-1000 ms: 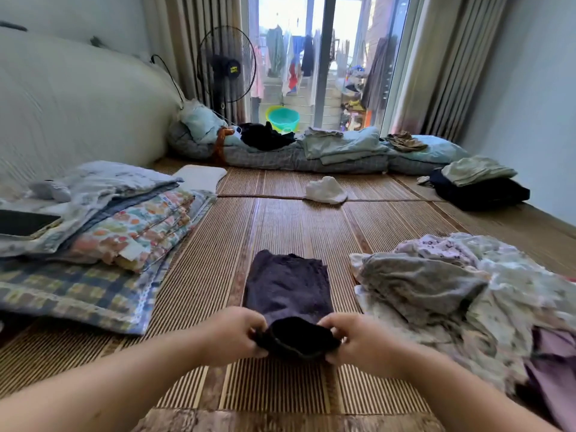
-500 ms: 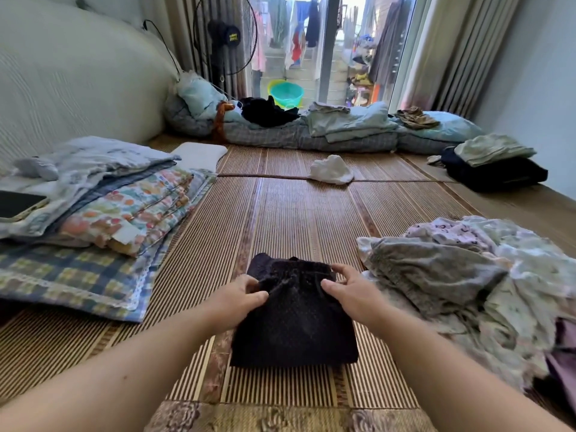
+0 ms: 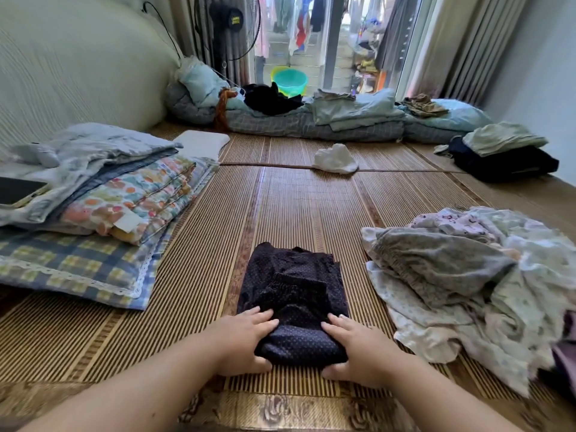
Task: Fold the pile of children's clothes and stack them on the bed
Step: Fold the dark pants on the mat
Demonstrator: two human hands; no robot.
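A dark dotted garment [image 3: 296, 288] lies folded on the bamboo mat [image 3: 202, 244] right in front of me. My left hand [image 3: 246, 341] grips its near left corner and my right hand [image 3: 355, 350] grips its near right corner, thumbs under the near edge and fingers on top. To the right lies the loose pile of children's clothes [image 3: 467, 282], grey and pale floral pieces heaped together.
Folded quilts and a plaid pillow [image 3: 78, 260] with a phone [image 3: 18, 190] on top lie at the left. A white cloth [image 3: 336, 159] lies mid-mat. Bedding rolls [image 3: 311, 120] line the far edge, and a dark stack [image 3: 501, 157] sits far right.
The near end of the dark garment was lifted and folded over away from me; my hands have since slid back to its near edge, and the view has tilted down.
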